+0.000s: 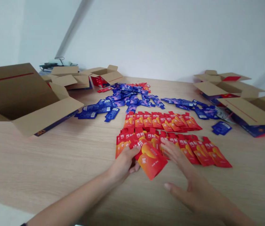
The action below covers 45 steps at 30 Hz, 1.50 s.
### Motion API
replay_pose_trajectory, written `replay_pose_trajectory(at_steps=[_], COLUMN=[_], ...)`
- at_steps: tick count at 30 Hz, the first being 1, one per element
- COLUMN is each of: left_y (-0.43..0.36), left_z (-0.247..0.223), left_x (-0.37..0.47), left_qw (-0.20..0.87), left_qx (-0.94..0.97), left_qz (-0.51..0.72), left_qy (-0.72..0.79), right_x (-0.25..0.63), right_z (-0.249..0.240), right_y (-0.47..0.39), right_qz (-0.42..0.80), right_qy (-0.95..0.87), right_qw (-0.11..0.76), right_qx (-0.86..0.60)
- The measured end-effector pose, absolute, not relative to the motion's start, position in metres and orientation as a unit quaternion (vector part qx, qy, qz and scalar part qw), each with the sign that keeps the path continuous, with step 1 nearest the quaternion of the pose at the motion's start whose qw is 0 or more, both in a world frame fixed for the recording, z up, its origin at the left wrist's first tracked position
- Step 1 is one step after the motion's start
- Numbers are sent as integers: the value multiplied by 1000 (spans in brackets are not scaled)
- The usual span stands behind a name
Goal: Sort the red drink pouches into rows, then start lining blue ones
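Observation:
My left hand (125, 163) grips a red pouch (150, 158) with an orange fruit picture, pinched at its upper left between thumb and fingers. Whether more pouches lie beneath it in the hand I cannot tell. To the right, my right hand (186, 175) is open, thumb and fingers spread, over the near row of red pouches. That near row (194, 149) lies overlapping on the wooden table (76, 175). Just behind it runs a second row of red pouches (162, 121). My hands and the held pouch cover part of the near row.
Blue pouches (129, 97) are heaped farther back, with more blue pouches (99, 108) at left and a few (221, 127) at right. Open cardboard boxes stand on both sides, a large one (50, 116) at left and another (252, 113) at right. A white wall (170, 40) rises behind.

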<state>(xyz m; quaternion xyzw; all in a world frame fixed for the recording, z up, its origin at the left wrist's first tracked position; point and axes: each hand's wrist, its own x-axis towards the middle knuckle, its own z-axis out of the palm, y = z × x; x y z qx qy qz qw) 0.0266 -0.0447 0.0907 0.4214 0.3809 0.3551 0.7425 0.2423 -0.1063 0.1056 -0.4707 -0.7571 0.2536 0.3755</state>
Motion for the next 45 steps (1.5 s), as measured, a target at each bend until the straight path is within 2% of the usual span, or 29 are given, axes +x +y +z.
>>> replay_pose_trajectory(at_steps=[3,7,9,13,14,16,22,26,31,39,45], left_y=[-47,-45,-40,-23,-19,-14,-15,-17,-18,-25,-41], left_z=[92,87,83,69,63,51,31,28,24,26,61], left_x=[43,63,67,70,70,72,76,76,74,79,46], left_qw=[756,699,556,126,67,15,12,40,85,36,106], left_qx=[432,545,671,877,899,922,924,920,911,923,922], left_qz=[303,208,206,202,176,135,130,154,189,161,218], left_qy=[388,413,445,418,395,364,359,359,358,348,303], right_x=[253,266,276,293,295,297,288,280,274,278,278], right_z=[98,80,71,54,49,38,6,6,16,22,89], right_y=[-112,-103,-93,-69,-62,-52,-42,-53,-60,-53,-25], right_qz=[43,-56,-77,-130,-140,-147,-134,-99,-48,-20,-49], right_qy=[-849,-861,-835,-787,-785,-793,-834,-832,-826,-828,-815], right_qw=[352,377,411,452,448,417,262,221,225,265,360], right_qx=[-392,-338,-356,-398,-405,-419,-466,-499,-515,-494,-451])
